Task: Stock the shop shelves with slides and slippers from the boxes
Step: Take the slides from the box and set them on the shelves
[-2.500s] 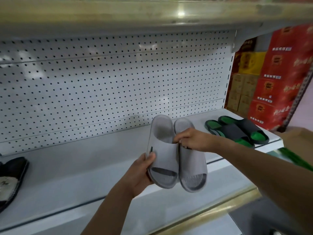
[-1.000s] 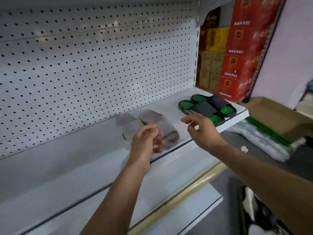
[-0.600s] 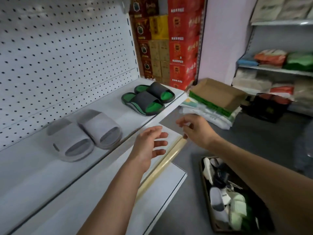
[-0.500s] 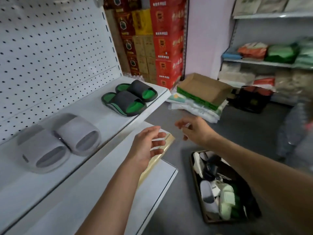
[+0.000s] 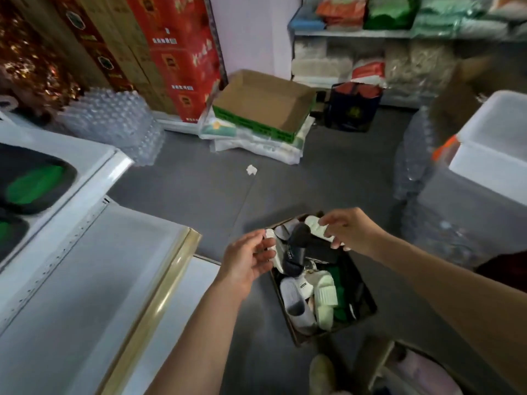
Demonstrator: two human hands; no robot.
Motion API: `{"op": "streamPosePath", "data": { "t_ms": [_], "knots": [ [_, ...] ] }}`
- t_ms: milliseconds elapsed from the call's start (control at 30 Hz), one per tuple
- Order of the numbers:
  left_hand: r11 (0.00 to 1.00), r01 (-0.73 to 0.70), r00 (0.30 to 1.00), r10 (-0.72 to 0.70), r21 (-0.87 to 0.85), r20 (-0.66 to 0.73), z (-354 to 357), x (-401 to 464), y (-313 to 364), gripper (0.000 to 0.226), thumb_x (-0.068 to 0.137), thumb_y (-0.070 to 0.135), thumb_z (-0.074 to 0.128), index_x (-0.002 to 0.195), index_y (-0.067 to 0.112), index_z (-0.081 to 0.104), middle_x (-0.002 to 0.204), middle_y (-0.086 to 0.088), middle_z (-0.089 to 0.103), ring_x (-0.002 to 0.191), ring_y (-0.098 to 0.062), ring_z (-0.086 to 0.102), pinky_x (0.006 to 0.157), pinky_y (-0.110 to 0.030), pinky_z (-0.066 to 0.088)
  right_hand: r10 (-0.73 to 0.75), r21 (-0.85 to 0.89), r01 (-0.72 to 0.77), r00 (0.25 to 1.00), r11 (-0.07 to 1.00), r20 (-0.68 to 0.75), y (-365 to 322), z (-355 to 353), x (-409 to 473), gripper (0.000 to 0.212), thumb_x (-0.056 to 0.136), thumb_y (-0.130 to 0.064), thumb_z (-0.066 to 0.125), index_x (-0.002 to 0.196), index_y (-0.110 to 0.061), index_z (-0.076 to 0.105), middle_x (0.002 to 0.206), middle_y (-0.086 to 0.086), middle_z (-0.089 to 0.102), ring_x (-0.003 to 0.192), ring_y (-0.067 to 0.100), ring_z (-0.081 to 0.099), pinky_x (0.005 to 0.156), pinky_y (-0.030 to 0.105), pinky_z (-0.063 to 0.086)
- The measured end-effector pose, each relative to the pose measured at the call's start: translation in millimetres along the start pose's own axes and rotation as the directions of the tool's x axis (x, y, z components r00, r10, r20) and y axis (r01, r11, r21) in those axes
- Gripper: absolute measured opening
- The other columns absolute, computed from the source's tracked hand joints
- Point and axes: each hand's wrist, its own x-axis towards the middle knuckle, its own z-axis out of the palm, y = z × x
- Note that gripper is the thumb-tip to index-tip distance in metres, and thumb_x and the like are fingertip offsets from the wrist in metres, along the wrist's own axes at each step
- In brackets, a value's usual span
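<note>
While both hands hung above the open box low in the frame, nothing was yet held.

Left hand: the left hand (image 5: 247,259) sat at the box's upper left corner, its grip slack, fingers loosely curled and apart, on nothing.
Right hand: the right hand (image 5: 349,232) hovered over the box's far end, fingers relaxed and spread, holding nothing, though whether a fingertip touched the white slide under it could not be told.
Step in hand: judged to be choosing the next pair from the box.
Doing it well: it seemed best to take two matching slides together, lifting a top pair rather than dragging one from under the pile.
Slipper box: the slipper box (image 5: 368,310) stood on the grey floor (image 5: 199,192), holding a loose heap: a black slide (image 5: 295,252) on top, white slides (image 5: 296,305), cream slides (image 5: 325,297), something green (image 5: 339,310) lower down.
Shelf: the shelf (image 5: 94,163) at the left edge carried green-and-black slides (image 5: 31,186).
Empty carton: a cardboard carton (image 5: 262,102) at upper centre looked empty.
Other box: another box (image 5: 382,363) at the lower right showed contents too blurred to name.
</note>
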Motion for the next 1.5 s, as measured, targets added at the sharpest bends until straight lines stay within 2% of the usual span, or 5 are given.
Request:
{"op": "streamPosePath", "data": {
  "t_ms": [300,667,1167,1300,1500],
  "knots": [
    [0.967,0.228,0.973,-0.224,0.112,-0.051,19.3,136.5,-53.3,0.013,0.096,0.019,0.057,0.106,0.016,0.065,0.086,-0.004,0.073,0.075,-0.019,0.064,0.064,-0.033,0.05,0.429,0.201,-0.412,0.901,0.889,-0.054,123.3,3.1,90.2,0.027,0.091,0.004,0.046,0.091,-0.015,0.066,0.074,0.007,0.066,0.051,0.02,0.058,0.037,0.019,0.039],
    [0.855,0.462,0.886,-0.434,0.237,-0.163,-8.2,345.1,-128.2,0.008,0.098,0.017,0.056,0.1,0.015,0.063,0.083,-0.005,0.069,0.07,-0.018,0.06,0.066,-0.031,0.048,0.685,0.446,-0.622,0.728,0.643,0.028,249.1,103.1,190.2,0.021,0.094,0.002,0.047,0.09,-0.009,0.064,0.073,0.015,0.061,0.056,0.025,0.054,0.043,0.023,0.039],
    [0.746,0.446,0.863,-0.504,0.495,-0.018,45.3,507.6,-290.7,0.008,0.098,0.022,0.056,0.103,0.021,0.062,0.089,-0.002,0.071,0.075,-0.017,0.063,0.067,-0.031,0.05,0.945,0.82,-0.571,0.242,-0.047,0.222,460.6,230.4,266.4,0.039,0.093,-0.013,0.054,0.13,0.0,0.05,0.08,0.005,0.048,0.068,0.022,0.049,0.092,0.052,0.05],
    [0.727,0.428,0.854,-0.52,0.537,0.023,54.7,523.3,-332.8,0.008,0.098,0.022,0.056,0.101,0.021,0.063,0.089,-0.002,0.072,0.075,-0.017,0.064,0.07,-0.03,0.05,0.946,0.867,-0.469,0.173,-0.167,0.275,502.6,263.2,269.4,0.043,0.092,-0.023,0.059,0.13,-0.006,0.049,0.107,0.009,0.052,0.101,0.03,0.055,0.086,0.047,0.047],
    [0.705,0.443,0.838,-0.545,0.554,0.024,57.7,515.1,-360.1,0.009,0.097,0.022,0.059,0.103,0.02,0.065,0.091,-0.002,0.073,0.079,-0.017,0.066,0.068,-0.031,0.051,0.887,0.908,-0.353,0.313,-0.224,0.34,511.1,280.4,270.2,0.031,0.088,-0.012,0.067,0.116,-0.007,0.056,0.112,0.015,0.06,0.093,0.026,0.059,0.064,0.035,0.051]
  ]
}}
